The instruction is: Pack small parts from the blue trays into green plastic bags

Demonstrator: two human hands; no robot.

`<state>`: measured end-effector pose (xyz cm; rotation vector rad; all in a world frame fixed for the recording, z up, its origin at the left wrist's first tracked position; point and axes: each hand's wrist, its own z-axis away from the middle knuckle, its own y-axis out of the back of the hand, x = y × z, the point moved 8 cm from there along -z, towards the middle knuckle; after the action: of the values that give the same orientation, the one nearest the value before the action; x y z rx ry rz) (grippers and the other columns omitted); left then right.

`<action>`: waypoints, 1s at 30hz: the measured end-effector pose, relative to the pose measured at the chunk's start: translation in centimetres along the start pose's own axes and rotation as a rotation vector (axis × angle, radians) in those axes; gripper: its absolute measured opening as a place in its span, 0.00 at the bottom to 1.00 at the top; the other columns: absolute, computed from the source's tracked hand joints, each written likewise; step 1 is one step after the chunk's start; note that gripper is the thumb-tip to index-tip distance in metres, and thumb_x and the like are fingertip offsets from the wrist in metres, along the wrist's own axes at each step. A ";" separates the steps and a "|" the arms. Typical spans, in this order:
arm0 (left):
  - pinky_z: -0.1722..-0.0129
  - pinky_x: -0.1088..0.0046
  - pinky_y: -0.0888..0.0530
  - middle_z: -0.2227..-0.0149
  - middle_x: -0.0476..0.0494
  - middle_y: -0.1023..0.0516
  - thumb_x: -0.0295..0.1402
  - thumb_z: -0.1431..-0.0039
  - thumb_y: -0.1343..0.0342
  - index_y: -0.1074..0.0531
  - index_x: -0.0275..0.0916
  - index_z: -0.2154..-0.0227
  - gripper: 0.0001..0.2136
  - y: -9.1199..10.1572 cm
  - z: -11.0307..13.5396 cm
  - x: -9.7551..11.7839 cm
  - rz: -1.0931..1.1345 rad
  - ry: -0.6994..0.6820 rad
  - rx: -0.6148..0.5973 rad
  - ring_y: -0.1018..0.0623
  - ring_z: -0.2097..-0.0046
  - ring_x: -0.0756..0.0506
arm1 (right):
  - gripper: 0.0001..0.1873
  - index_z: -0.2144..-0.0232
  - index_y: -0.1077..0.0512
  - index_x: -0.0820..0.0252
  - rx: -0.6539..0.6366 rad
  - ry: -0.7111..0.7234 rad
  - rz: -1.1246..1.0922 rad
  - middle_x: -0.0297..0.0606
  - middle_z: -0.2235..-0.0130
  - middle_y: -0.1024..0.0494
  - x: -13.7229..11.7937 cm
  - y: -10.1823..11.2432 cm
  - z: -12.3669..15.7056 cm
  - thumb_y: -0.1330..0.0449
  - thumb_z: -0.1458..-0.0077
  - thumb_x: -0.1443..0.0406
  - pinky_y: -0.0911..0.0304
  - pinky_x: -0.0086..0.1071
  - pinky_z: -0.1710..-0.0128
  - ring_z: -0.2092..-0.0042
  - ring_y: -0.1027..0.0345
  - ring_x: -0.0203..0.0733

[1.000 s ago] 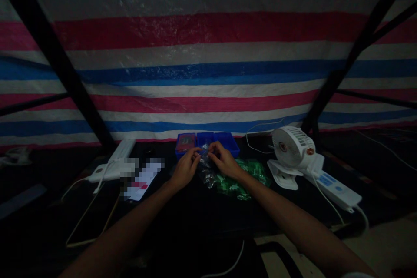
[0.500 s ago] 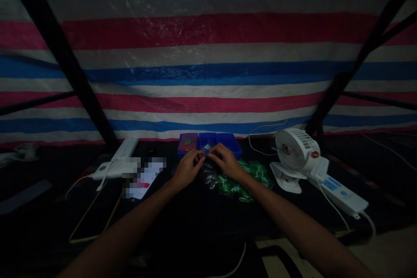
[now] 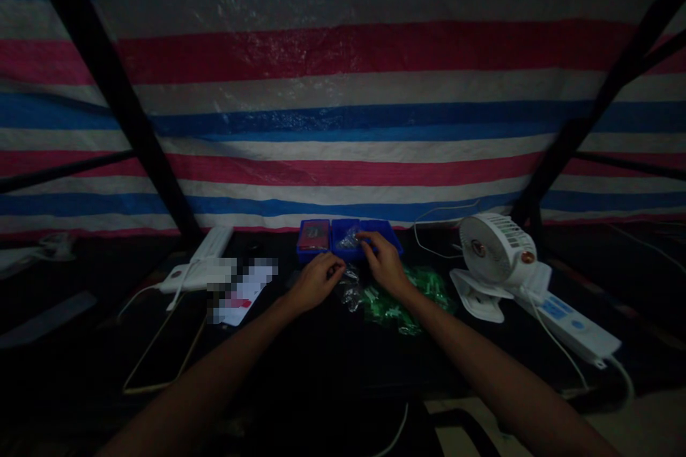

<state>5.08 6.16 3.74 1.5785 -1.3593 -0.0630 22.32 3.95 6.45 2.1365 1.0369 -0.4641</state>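
Note:
The scene is dim. My right hand reaches into the middle blue tray at the back of the dark table, fingers pinched on a small clear plastic bag. My left hand rests curled on the table just left of it, fingertips near a clump of clear bags; whether it holds anything is hidden. A pile of green bagged parts lies under my right wrist. The left blue tray holds something reddish.
A white clip fan and a white power strip stand to the right. Another white power strip, a blurred card and cables lie to the left. A striped tarp and black poles close the back.
My hands were together on one clear bag over the table. Now they have parted: the right hand has carried the bag back over the middle blue tray, the left stays lower.

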 end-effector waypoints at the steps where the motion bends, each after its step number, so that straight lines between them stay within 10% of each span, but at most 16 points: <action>1: 0.55 0.67 0.29 0.60 0.45 0.23 0.36 0.29 0.48 0.25 0.40 0.58 0.08 -0.1 0.0 0.0 -0.002 -0.002 -0.010 0.24 0.57 0.44 | 0.15 0.47 0.26 0.55 -0.012 0.003 0.003 0.43 0.47 0.20 0.1 -0.2 0.0 0.48 0.30 0.63 0.35 0.43 0.42 0.45 0.26 0.49; 13: 0.44 0.59 0.29 0.50 0.40 0.27 0.50 0.42 0.34 0.24 0.44 0.46 0.25 -1.1 0.6 0.6 -0.041 -0.063 -0.152 0.27 0.47 0.39 | 0.18 0.42 0.28 0.54 -0.026 0.018 -0.018 0.45 0.45 0.23 0.0 -0.4 0.0 0.47 0.31 0.65 0.37 0.48 0.40 0.43 0.30 0.50; 30: 0.50 0.63 0.30 0.57 0.42 0.25 0.34 0.27 0.52 0.29 0.40 0.59 0.08 -0.9 0.5 0.1 -0.044 -0.038 -0.105 0.27 0.53 0.41 | 0.10 0.60 0.23 0.57 -0.324 -0.001 -0.073 0.36 0.62 0.18 -1.0 -3.0 0.8 0.42 0.32 0.60 0.36 0.33 0.59 0.61 0.25 0.43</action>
<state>5.47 5.63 2.90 1.5257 -1.3288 -0.1897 19.35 4.15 5.18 1.8163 1.1103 -0.3070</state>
